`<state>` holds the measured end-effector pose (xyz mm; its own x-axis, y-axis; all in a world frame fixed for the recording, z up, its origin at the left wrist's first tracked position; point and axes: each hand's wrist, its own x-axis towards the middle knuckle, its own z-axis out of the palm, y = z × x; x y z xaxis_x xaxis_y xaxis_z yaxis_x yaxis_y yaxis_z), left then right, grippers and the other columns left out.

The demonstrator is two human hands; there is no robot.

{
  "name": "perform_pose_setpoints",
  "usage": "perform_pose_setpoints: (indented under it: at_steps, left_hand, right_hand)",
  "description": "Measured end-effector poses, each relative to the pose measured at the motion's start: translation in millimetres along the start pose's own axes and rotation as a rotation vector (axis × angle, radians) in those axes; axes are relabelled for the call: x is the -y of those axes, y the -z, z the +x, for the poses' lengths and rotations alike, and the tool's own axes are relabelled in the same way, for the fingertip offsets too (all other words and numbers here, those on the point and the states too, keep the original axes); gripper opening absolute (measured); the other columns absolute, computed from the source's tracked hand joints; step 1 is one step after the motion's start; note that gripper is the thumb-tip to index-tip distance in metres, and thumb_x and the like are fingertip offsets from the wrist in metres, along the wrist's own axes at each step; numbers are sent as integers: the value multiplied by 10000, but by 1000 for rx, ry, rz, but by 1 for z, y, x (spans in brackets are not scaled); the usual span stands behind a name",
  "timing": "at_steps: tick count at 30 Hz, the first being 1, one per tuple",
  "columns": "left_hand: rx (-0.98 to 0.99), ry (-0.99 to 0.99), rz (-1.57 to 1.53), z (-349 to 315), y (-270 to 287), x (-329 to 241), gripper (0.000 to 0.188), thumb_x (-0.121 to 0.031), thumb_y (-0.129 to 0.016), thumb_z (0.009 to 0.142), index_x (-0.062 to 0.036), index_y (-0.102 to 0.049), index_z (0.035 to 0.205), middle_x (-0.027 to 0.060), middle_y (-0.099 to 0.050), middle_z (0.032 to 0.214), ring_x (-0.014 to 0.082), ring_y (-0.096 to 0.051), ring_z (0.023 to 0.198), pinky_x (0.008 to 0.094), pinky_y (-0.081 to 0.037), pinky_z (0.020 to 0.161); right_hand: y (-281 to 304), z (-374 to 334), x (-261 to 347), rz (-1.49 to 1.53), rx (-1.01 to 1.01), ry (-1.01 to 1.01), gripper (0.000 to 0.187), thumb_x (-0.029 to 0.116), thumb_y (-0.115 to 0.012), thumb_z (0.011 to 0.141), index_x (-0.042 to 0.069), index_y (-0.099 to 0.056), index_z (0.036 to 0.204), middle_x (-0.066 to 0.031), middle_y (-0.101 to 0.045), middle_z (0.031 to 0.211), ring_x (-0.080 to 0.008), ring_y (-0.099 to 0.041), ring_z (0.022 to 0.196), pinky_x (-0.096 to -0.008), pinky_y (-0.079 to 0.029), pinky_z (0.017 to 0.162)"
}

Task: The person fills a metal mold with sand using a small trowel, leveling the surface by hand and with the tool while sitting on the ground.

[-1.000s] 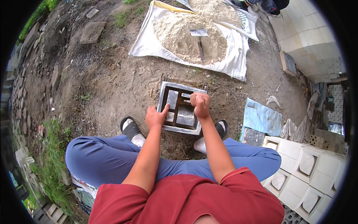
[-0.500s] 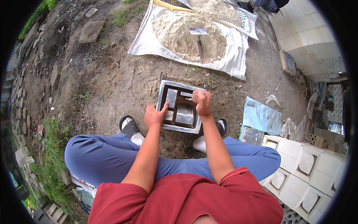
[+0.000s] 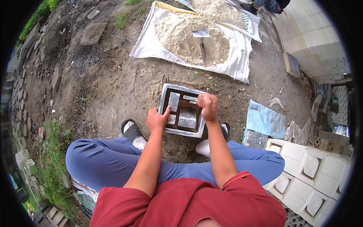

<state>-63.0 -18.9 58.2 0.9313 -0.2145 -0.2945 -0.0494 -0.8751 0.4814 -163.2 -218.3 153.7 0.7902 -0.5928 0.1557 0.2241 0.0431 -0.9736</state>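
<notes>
A square metal mould lies on the ground between my feet. Inside its grey rim are dark channels around several flat metal blocks, among them a large squarish one and an upright oblong one. My left hand grips the mould's left side, its thumb reaching over the rim toward the inner blocks. At the upper right side of the mould, my right hand is closed in a fist beside a narrow metal piece. Whatever the fist holds, if anything, is hidden by the fingers.
Beyond the mould, a pale sandy heap rests on a white sack sheet, with a short-handled metal tool on it. Pale blocks are stacked at right near a blue sheet. A person's leg shows at the top.
My right fist has shifted slightly right and toward me. The left hand keeps its place on the mould, which looks almost unmoved.
</notes>
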Motion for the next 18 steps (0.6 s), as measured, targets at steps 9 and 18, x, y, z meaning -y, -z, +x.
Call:
perform_pose_setpoints:
  at_steps: [9,18]
  left_hand:
    - [-29,-5,13,0,-2,1,878,-838,-648,769,-10,-716,1053,189,-677,1111,412,-685,1026,525,-546,865]
    - [-7,-3,-7,0,-1,0,858,-845,-641,773,-19,-700,998,187,-670,1087,412,-685,1012,522,-546,856]
  right_hand:
    - [-15,0,-7,-44,8,34,367,198,-499,891,20,-365,600,-19,-341,564,-109,-307,518,-347,-220,505]
    - [-25,10,-16,-26,58,48,375,200,-469,902,33,-348,589,-16,-345,552,-115,-297,519,-358,-212,509]
